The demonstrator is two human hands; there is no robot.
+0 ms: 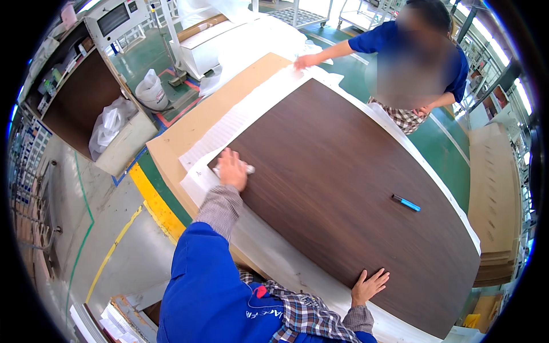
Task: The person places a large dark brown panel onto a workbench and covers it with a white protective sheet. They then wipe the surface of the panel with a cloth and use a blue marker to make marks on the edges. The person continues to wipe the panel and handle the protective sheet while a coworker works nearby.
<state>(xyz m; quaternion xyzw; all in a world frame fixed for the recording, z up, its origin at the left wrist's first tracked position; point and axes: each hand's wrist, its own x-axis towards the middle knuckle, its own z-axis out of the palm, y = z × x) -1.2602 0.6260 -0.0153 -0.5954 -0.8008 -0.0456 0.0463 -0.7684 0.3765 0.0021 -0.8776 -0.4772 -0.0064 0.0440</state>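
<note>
A large dark brown wood-grain panel (331, 148) with curved long edges lies flat in front of me. My left hand (232, 170) is near its far left corner, pressing down on a crumpled white cloth (250, 169). Only bits of the cloth show around the fingers, and the hand is a little blurred. My right hand (369, 287) lies flat on the panel by the near edge, fingers spread, holding nothing. A blue marker with a dark end (407, 203) rests on the panel's right half.
White foam sheet (209, 140) and cardboard (246, 77) stick out under the panel. Across it stands a co-worker in blue (372, 40), one hand (307, 62) at the far corner. A cabinet (86, 86) and white bucket (151, 91) stand left; stacked cardboard (494, 188) stands right.
</note>
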